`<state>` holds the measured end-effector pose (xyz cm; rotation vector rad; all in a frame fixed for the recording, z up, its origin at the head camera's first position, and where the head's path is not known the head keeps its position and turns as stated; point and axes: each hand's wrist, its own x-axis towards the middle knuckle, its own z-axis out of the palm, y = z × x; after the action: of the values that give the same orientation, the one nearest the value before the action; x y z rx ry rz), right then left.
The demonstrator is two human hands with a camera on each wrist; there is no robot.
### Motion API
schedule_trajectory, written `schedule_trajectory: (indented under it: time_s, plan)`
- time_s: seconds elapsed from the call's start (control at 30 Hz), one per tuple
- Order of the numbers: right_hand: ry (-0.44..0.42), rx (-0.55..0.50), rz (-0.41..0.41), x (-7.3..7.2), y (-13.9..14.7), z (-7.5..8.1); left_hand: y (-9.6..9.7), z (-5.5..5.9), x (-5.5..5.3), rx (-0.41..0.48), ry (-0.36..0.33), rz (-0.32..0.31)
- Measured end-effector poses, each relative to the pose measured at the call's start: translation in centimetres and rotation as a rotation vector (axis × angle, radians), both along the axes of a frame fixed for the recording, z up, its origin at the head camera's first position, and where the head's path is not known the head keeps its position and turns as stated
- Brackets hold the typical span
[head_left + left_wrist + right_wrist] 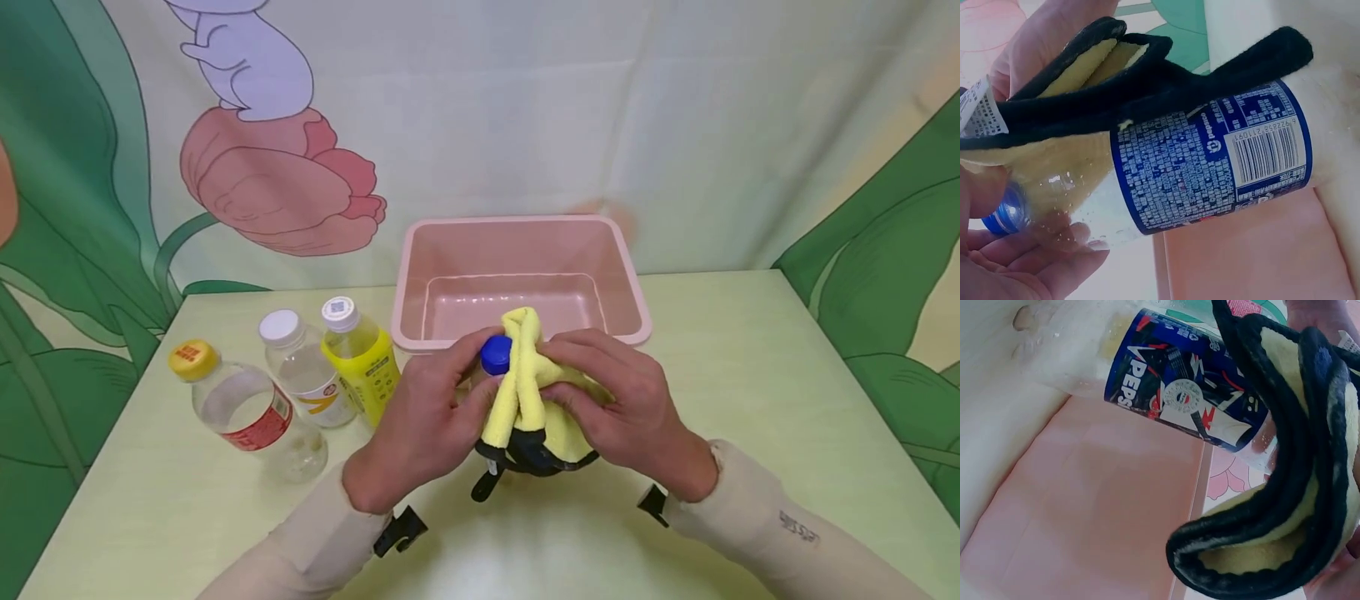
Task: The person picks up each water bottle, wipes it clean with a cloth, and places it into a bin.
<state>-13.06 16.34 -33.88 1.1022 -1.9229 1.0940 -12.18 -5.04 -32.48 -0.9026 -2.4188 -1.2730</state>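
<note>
My left hand grips the neck of a clear Pepsi bottle, just below its blue cap. A yellow cloth with black edging lies folded against the bottle's neck, bunched in my right hand, whose thumb and fingers pinch it. In the right wrist view the cloth's black edge hangs in loops beside the blue Pepsi label. A black hanging loop sticks out from the cloth. Most of the bottle is hidden under the hands and cloth in the head view.
Left of my hands stand a clear bottle with a yellow cap, a clear bottle with a white cap and a yellow-labelled bottle. A pink bin stands behind my hands, against a printed curtain.
</note>
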Motion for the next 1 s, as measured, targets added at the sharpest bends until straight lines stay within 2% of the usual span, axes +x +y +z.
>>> schedule_trajectory:
  time_s: [0.23,0.47,0.67,1.0]
  plan:
    - [-0.001,0.043,0.006,0.1,0.3,0.4,0.0,0.2,0.0,-0.034,0.065,-0.041]
    - [-0.023,0.085,0.039,0.4,0.4,0.5,0.3,-0.2,0.2,-0.004,0.14,-0.059]
    - [-0.027,0.157,0.011,0.6,0.5,0.8,0.4,-0.6,0.2,0.009,0.201,-0.07]
    - [-0.105,0.248,-0.006,1.0,0.8,1.3,0.7,-0.9,0.4,-0.006,0.187,-0.069]
